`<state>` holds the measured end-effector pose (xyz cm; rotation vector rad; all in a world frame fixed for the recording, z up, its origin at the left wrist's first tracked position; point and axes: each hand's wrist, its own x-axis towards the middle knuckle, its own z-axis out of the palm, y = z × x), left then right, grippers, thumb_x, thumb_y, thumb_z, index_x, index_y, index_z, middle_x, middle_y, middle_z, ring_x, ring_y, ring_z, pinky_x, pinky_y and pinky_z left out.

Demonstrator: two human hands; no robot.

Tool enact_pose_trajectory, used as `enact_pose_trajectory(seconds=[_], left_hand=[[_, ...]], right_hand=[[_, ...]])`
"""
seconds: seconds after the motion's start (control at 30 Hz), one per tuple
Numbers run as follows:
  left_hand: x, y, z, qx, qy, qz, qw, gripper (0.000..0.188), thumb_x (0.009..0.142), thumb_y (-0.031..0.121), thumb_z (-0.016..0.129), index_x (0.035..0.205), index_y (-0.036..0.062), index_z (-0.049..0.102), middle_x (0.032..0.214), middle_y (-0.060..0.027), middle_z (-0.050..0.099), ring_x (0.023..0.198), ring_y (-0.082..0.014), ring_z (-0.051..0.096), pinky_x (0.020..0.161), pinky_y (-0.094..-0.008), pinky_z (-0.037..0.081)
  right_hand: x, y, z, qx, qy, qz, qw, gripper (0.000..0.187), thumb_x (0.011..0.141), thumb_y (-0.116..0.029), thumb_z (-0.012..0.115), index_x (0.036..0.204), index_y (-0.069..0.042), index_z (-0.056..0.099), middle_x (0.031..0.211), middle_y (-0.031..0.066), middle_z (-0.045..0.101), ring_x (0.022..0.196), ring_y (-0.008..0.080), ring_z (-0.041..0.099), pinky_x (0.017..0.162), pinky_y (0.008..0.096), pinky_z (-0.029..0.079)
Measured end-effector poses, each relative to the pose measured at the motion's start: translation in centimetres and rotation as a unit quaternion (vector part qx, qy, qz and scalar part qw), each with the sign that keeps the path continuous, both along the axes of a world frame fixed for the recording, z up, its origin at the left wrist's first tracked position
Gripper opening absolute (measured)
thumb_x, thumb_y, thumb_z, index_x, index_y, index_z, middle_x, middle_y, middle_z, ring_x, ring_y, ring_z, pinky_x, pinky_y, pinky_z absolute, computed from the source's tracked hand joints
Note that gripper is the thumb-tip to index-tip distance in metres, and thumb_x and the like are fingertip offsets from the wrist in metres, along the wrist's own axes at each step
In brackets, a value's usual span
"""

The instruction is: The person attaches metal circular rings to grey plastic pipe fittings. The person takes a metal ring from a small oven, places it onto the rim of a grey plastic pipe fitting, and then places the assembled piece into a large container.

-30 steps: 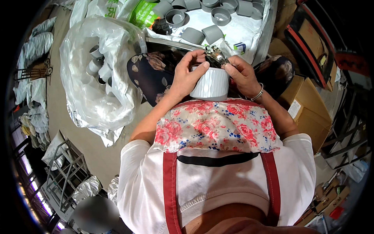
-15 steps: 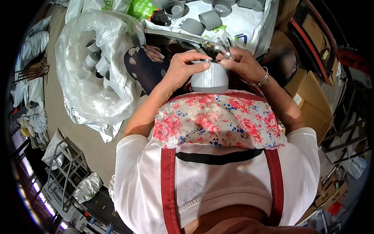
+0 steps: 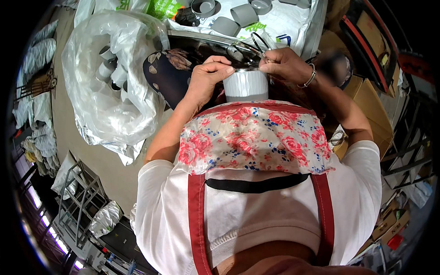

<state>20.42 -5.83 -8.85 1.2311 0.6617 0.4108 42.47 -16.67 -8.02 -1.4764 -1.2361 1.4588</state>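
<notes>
A white cup-shaped piece (image 3: pixel 246 85) with a grey lower band stands in my lap against the flowered apron (image 3: pixel 247 137). A shiny edge runs along its far rim. My left hand (image 3: pixel 205 81) is closed at the rim's left side, thumb and fingers pinching it. At the rim's right side, my right hand (image 3: pixel 288 66) is closed with several thin shiny rings (image 3: pixel 259 42) in its fingers. These loops stick up and spread out beyond the cup's rim. Whether my right fingertips also touch the rim, I cannot tell.
Ahead, grey cups (image 3: pixel 244 16) lie on a white plastic sheet (image 3: pixel 275 28) over a tabletop. A clear plastic bag (image 3: pixel 112 130) with grey cups inside stands on the floor at left. Open cardboard boxes (image 3: pixel 373 107) are at right, beside a red-edged black frame (image 3: pixel 369 50).
My hands have moved apart along the rim, the left one leftward. The rings in my right hand have swung up and fanned out.
</notes>
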Motion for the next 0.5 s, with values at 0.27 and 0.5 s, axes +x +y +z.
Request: enact_pose_trajectory(seconds=[0.27,0.5], left_hand=[[1.1,0.8,1.2,-0.389,0.062,-0.094,0.914,0.032,0.080,0.026,0.057,0.103,0.0050,0.052,0.099,-0.0080,0.058,0.084,-0.0165,0.058,0.074,-0.0286,0.047],[2.0,1.4,2.4,-0.392,-0.031,-0.092,0.915,0.046,0.075,0.006,0.055,0.118,-0.0012,0.042,0.097,-0.0063,0.058,0.075,-0.0114,0.058,0.069,-0.0231,0.047]], right_hand=[[-0.5,-2.8,1.9,0.160,-0.125,-0.023,0.979,0.014,0.079,-0.014,0.060,0.077,0.000,0.060,0.071,0.0050,0.055,0.063,0.0118,0.051,0.059,0.0239,0.040],[-1.7,-3.7,3.2,0.343,-0.295,-0.164,0.877,0.014,0.070,-0.005,0.068,0.068,-0.002,0.054,0.063,0.0088,0.051,0.053,0.0217,0.050,0.050,0.0285,0.040]])
